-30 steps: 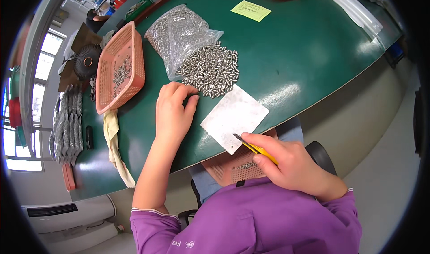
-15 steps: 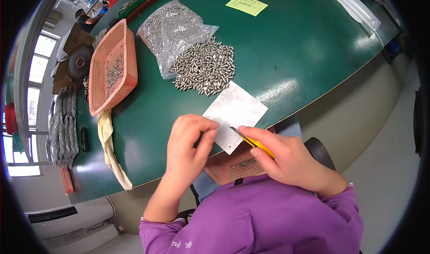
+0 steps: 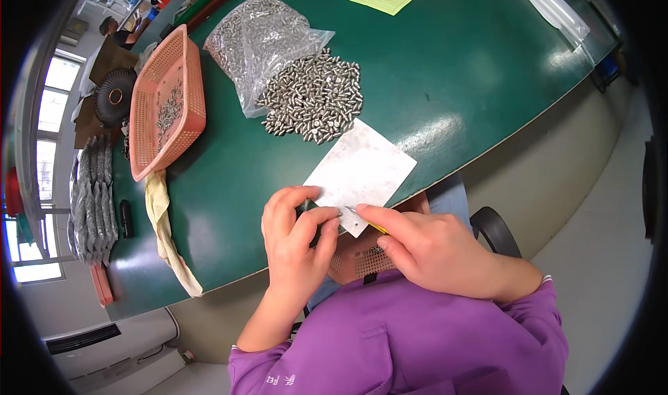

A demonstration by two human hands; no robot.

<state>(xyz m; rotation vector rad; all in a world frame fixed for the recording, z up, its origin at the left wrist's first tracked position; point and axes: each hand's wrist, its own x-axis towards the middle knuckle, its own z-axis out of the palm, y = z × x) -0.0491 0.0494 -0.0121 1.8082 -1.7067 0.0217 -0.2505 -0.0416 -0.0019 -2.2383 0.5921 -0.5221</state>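
Head view: we find the cutter in the right hand, its blade above the near corner of the white sheet. We judge it light and stiff; grip the yellow handle well behind the thin blade, which is likely sharp and brittle. The heap of metal pieces lies beyond the sheet, at the mouth of the clear bag. We expect each piece to be hard, light and slippery, being smooth and rounded; take it by its sides. Right hand: wrapped around the handle, index finger extended toward the blade. Left hand: half curled, thumb and index nearly together at the sheet's left edge, close to the blade. They pinch what looks to be a small metal piece, mostly hidden from us.
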